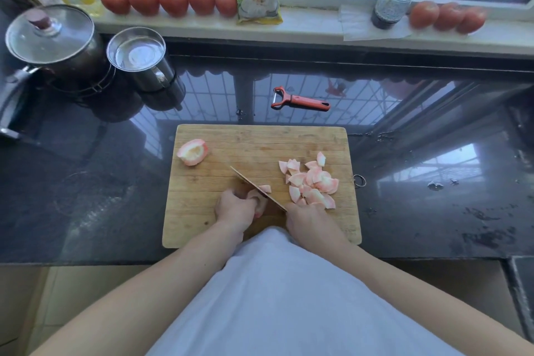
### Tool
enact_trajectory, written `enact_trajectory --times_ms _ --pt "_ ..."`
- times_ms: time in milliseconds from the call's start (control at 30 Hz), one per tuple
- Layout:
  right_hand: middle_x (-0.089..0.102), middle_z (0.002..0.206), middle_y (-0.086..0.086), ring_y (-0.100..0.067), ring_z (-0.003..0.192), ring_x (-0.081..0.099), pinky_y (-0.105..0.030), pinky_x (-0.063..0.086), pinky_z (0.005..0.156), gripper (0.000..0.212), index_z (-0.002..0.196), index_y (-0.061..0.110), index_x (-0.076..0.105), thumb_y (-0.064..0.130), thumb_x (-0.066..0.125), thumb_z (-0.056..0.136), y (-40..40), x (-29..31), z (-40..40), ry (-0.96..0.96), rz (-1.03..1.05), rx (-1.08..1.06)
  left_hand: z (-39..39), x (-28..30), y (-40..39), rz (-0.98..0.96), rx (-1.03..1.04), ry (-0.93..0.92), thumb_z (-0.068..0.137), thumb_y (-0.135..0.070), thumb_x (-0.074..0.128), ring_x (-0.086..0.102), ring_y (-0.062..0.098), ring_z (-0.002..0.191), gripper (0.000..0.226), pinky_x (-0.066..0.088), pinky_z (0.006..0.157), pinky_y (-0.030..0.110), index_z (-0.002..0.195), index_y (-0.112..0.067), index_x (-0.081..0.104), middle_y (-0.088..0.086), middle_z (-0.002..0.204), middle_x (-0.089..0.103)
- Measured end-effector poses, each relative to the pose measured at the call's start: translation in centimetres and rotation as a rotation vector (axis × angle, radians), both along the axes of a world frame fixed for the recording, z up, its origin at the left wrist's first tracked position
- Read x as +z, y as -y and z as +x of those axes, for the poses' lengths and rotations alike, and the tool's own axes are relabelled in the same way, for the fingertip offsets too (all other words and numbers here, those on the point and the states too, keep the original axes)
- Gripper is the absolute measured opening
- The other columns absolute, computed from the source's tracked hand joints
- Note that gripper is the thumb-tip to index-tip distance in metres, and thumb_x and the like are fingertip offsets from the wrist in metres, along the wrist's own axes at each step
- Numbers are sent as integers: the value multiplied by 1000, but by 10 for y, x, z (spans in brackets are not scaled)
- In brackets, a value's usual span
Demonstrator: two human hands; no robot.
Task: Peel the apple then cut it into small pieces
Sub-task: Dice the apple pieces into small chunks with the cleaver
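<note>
Head view, nearest first: the left hand (235, 206) curls over a pale, peeled apple chunk (258, 196) on the rectangular wooden cutting board (202, 211), fingers bent round it to pin it down. The right hand (306, 218) grips the handle of a broad-bladed kitchen knife (254, 186), whose blade runs diagonally up and left across the chunk; a small slice (265, 188) lies against the blade's far side.

Just right of the blade sits a heap of pinkish-white cut apple pieces (312, 182). Toward the board's far left corner rests a larger peeled apple portion (192, 152) with its hollowed core side up, not yet cut. Beyond the board, on the dark glossy countertop (115, 182), lies a red-handled peeler (300, 100). Farther left stand a steel cup of water (141, 59) and a lidded pot (52, 37); tomato-red fruits (170, 0) line the windowsill.

To slice well here, I would judge: keep the left fingertips tucked back with knuckles guiding the flat of the blade, press straight down, not sawing, and feed the chunk on in even steps so pieces match the heap. The chunk is small and likely slippery, so a flat face down would steady it.
</note>
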State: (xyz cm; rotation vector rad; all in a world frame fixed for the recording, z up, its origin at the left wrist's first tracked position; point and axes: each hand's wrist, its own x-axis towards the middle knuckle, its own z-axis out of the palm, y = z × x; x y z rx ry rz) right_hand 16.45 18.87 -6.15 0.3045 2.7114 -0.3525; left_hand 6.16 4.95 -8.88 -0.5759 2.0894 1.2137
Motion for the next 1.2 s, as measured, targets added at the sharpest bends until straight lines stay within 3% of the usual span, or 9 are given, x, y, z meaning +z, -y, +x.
enact_trajectory --times_ms 133,367,567,700,767,900,1000,1067,1200 --pt "59 89 -15 -40 74 59 -40 45 52 13 95 9 63 10 50 91 -6 10 12 -94 -45 -59 0 -5 2 16 -24 33 67 -39 79 73 22 91 30 62 86 45 88 -23 65 -5 89 78" --pt "66 90 -11 -39 84 62 -45 50 70 21 102 14 61 21 42 98 -17 42 37 32 -126 -75 1 7 -1 45 25 57 78 -19 80 63 14 79 26 42 58 22 87 -19 55 -5 88 79" --pt "69 98 -9 -39 90 64 -41 48 70 26 110 16 60 28 39 100 -15 44 37 106 -98 -51 0 8 -2 107 16 61 80 -13 78 68 16 83 32 47 66 23 89 -21 48 -12 81 79" --pt "68 100 -11 -41 89 62 -39 39 63 55 118 16 58 45 19 94 -12 50 37 84 -76 1 0 8 0 148 29 83 71 -8 80 71 25 78 40 60 88 41 86 -21 45 -4 84 80" --pt "68 106 -10 -41 93 62 -37 33 63 49 123 18 56 42 20 99 -11 49 34 111 -59 8 0 8 -1 177 39 100 74 -4 76 65 23 72 38 59 89 42 88 -20 45 -3 83 80" --pt "68 100 -11 -40 88 65 -39 39 61 56 110 14 58 41 11 96 -11 25 27 53 -22 53 -1 12 -1 124 25 92 73 -12 79 72 26 81 28 59 87 36 95 -13 61 -8 82 80" --pt "59 71 -13 -37 63 63 -34 38 45 9 87 13 62 21 59 88 -3 17 13 73 2 -2 -1 16 -2 91 28 70 73 -13 81 72 17 84 22 59 80 29 92 -19 73 -11 80 79" --pt "46 51 -7 -29 43 49 -27 27 38 26 64 15 59 9 84 56 2 5 3 81 -13 -37 1 15 -2 47 14 44 70 -14 80 73 17 84 20 61 81 32 87 -22 73 -8 81 78" --pt "46 43 -2 -22 35 41 -24 22 44 36 51 17 52 4 84 41 7 -3 -8 -28 59 -5 3 13 1 5 -5 -6 79 -31 80 72 21 91 20 58 87 36 90 -22 67 -3 90 77"
